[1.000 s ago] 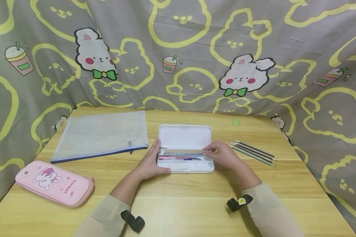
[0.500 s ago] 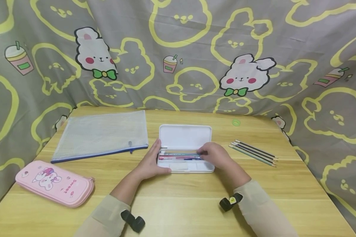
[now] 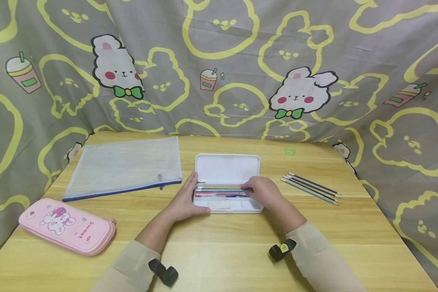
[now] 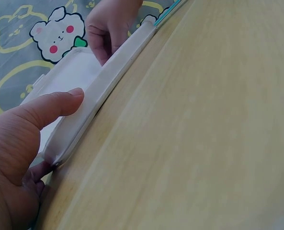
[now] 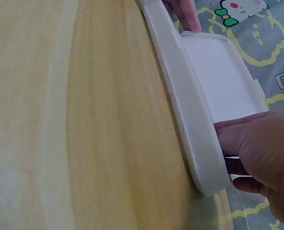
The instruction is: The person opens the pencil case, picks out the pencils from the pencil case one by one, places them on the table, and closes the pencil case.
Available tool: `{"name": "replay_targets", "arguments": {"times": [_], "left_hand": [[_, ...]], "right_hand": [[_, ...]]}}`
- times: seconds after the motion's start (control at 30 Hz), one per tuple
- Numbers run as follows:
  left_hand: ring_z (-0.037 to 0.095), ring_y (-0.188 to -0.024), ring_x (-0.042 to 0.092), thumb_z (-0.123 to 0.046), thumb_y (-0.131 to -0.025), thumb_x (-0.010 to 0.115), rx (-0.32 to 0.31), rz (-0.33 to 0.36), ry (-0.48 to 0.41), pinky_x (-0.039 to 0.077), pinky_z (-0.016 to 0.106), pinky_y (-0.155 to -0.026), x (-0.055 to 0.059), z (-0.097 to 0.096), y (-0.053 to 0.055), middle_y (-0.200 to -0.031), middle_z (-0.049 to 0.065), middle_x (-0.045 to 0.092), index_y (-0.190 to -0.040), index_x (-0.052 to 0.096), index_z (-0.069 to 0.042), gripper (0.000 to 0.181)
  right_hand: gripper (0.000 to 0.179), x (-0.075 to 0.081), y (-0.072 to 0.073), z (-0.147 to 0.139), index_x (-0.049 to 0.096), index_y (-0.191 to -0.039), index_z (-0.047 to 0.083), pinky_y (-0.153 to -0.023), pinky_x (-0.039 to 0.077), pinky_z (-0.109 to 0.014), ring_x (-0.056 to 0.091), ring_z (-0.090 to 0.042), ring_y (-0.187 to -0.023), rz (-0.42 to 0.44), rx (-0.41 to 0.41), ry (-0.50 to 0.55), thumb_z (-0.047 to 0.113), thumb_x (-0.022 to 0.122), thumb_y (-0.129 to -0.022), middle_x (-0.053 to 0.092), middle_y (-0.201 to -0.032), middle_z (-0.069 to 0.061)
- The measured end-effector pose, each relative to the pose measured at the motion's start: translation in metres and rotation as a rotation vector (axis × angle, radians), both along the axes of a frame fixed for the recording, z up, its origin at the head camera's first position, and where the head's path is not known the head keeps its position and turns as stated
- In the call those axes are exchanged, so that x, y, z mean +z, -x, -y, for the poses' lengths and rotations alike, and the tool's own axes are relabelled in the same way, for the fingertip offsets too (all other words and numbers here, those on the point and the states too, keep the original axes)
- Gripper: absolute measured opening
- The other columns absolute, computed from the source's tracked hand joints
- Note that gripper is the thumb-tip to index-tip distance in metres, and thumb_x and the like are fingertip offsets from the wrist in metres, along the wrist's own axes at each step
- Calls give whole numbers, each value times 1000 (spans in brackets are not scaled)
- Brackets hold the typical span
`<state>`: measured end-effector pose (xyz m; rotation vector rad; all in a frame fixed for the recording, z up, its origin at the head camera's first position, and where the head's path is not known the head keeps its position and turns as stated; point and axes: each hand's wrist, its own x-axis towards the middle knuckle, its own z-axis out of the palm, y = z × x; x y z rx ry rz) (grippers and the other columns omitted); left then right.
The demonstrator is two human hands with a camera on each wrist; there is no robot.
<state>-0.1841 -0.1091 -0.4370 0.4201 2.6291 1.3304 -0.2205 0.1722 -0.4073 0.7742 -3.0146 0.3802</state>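
Note:
A white pencil box (image 3: 228, 168) lies with its lid raised in the middle of the table. Several pens and pencils (image 3: 219, 190) fill its back part, and a white eraser (image 3: 219, 205) lies in the front part. My left hand (image 3: 184, 200) grips the box's left end, thumb over the front edge, fingers along the side. The right hand (image 3: 264, 192) reaches into the right end, its thumb and bent fingers pinching a pencil near its end; the fingertips are partly hidden. In the right wrist view, that hand (image 5: 261, 153) reaches behind the box's wall (image 5: 185, 105).
Several loose pencils (image 3: 312, 187) lie to the right of the box. A green ring (image 3: 290, 151) sits farther back. To the left are a mesh zip pouch (image 3: 127, 166) and a pink pencil case (image 3: 67, 227). A patterned cloth (image 3: 233, 105) hangs behind the table.
My right hand has moved slightly left, from the box's right end further in over the pencils. The left hand and the box have stayed in place.

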Motion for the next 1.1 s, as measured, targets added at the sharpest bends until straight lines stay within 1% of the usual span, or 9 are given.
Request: {"name": "replay_targets", "arguments": {"times": [0.13,0.2,0.27,0.4,0.6,0.73,0.83,0.93,1.1], "left_hand": [[33,-153,2,-38,-68,88,-1,1,2,10,52,-124,1,-1,-1,-166,10,-4,-158,2,-7,129],[33,-153,2,-38,-68,88,-1,1,0,10,52,-124,1,0,-1,-166,10,-4,-158,2,-7,129],[32,-153,1,-38,-68,88,-1,4,-1,10,52,-124,1,0,-1,-166,10,-4,-158,2,-6,129],[32,-153,1,-37,-68,88,0,5,-3,10,52,-124,1,0,-1,-166,10,-4,-158,2,-7,128],[33,-153,2,-37,-67,88,0,1,-1,10,52,-124,1,-1,-1,-166,10,-4,-158,2,-7,129],[34,-153,2,-36,-67,88,0,-2,-4,10,53,-123,1,-1,-2,-166,11,-3,-158,2,-6,129],[34,-153,2,-36,-67,88,3,2,-1,10,53,-123,1,-1,-2,-166,11,-4,-158,1,-8,129],[33,-153,1,-36,-67,88,4,8,2,10,53,-123,1,-1,-2,-166,10,-4,-158,1,-9,129],[33,-153,1,-35,-66,88,10,14,3,10,53,-123,2,0,-3,-166,9,-4,-158,1,-9,130]], "right_hand": [[19,-1,-1,-2,77,-105,9,-81,56,-39,67,-22,-87,-28,34,-12,8,68,-88,72,-93,-5],[20,-1,-1,-2,76,-106,8,-82,56,-40,66,-23,-87,-26,48,-1,8,67,-89,71,-93,-7],[21,-1,-1,-3,75,-108,6,-83,55,-41,65,-24,-89,-3,54,29,8,66,-89,70,-94,-8],[22,-2,1,-7,74,-110,5,-88,54,-43,64,-24,-93,73,52,116,6,64,-90,69,-97,-9],[22,-1,2,-13,73,-110,4,-93,52,-45,62,-23,-98,227,-4,292,7,63,-91,68,-102,-10],[23,2,1,-19,73,-112,5,-89,52,-40,61,-20,-96,273,-32,333,9,64,-91,67,-103,-8],[23,6,-1,-26,73,-112,7,-82,50,-33,58,-17,-92,278,-42,341,9,64,-91,66,-100,-6],[22,9,-5,-36,73,-111,8,-77,48,-29,56,-17,-89,262,-51,364,7,63,-92,66,-99,-5],[19,13,-11,-61,74,-107,7,-72,47,-25,56,-14,-87,191,-52,398,6,64,-91,68,-97,-5]]}}
